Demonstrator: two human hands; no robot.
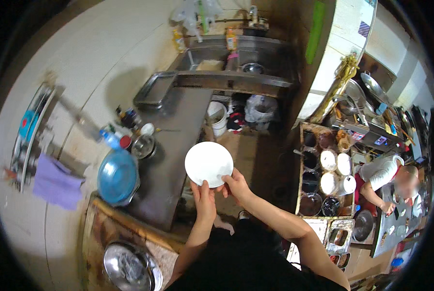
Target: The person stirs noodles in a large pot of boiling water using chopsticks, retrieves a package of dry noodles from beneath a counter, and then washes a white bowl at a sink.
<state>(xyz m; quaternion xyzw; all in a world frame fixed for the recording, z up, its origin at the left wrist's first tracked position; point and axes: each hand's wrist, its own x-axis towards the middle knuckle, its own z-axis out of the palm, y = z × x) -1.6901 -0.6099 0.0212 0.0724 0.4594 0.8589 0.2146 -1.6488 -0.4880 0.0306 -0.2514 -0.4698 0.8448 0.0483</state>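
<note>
A round white plate (208,163) is held out in front of my body, its face turned up toward me. My left hand (204,200) grips its lower edge, the thumb over the rim. On the lower right edge, my right hand (235,184) pinches the plate in the same way, with its other fingers mostly hidden beneath. To the left of the plate runs a dark metal worktable (166,152). A blue plastic basin (117,176) and a metal pot (143,146) stand on that table near the wall.
A steel sink (235,74) spans the far end, with a metal tray (155,89) at its left. White buckets (217,118) sit on the floor below. At right, a wooden rack (299,171) holds several containers; past it, a person (382,174) leans over a table. A metal lid (128,267) lies lower left.
</note>
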